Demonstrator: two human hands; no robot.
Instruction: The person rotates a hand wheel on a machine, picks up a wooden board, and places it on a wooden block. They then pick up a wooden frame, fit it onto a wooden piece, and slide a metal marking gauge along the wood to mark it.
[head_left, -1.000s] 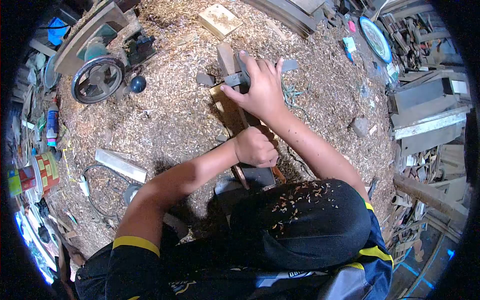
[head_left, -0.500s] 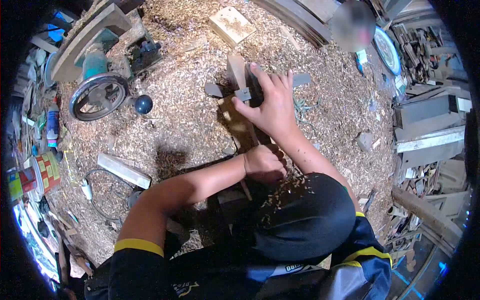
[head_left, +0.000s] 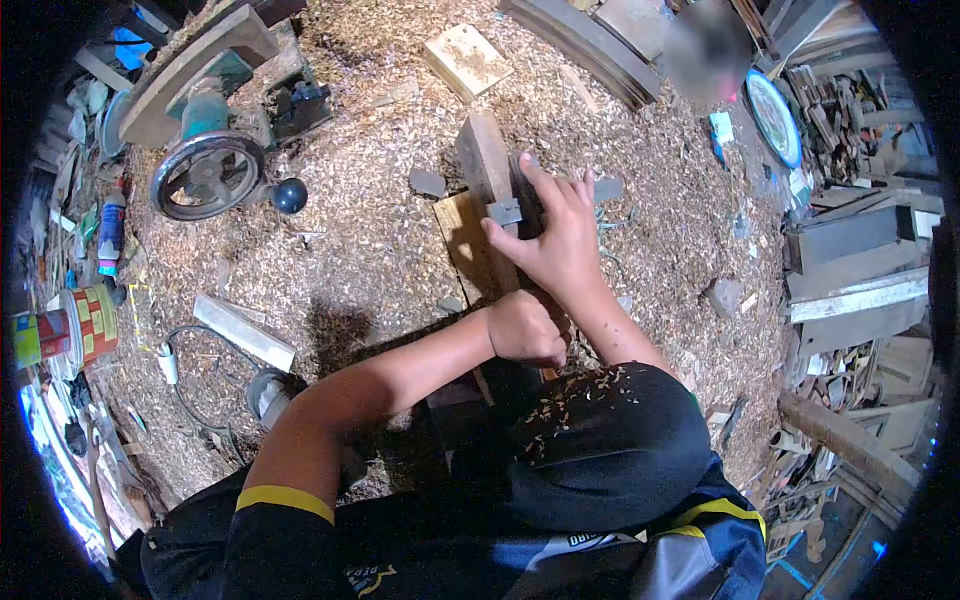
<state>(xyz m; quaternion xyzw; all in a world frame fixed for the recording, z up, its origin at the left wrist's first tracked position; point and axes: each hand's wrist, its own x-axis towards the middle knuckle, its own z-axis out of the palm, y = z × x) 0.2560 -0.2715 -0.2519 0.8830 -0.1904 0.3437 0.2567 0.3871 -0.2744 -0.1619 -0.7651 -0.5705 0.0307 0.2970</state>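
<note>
My left hand (head_left: 525,328) is closed in a fist in the lower middle, its knuckles up; what it grips is hidden beneath it. A thin reddish-brown piece (head_left: 548,373) peeks out below the fist. Just beyond, my right hand (head_left: 560,232) has thumb and fingers stretched apart. Its thumb tip lies by a small grey square piece (head_left: 505,211), and its fingers reach past a dark block (head_left: 525,185). A long wooden block (head_left: 484,155) points away from the grey piece. Under it lies a lighter board (head_left: 463,235), partly shadowed.
Wood shavings cover the ground. At upper left stands a machine handwheel (head_left: 207,176) with a black ball knob (head_left: 290,196). A pale wood block (head_left: 467,62) lies at the top, a timber offcut (head_left: 244,332) at left. A corded power tool (head_left: 272,395) sits near my left arm.
The view has shifted slightly. My right hand appears a little lower and further right, still spread beside the grey piece. My left fist stays closed in nearly the same place.
</note>
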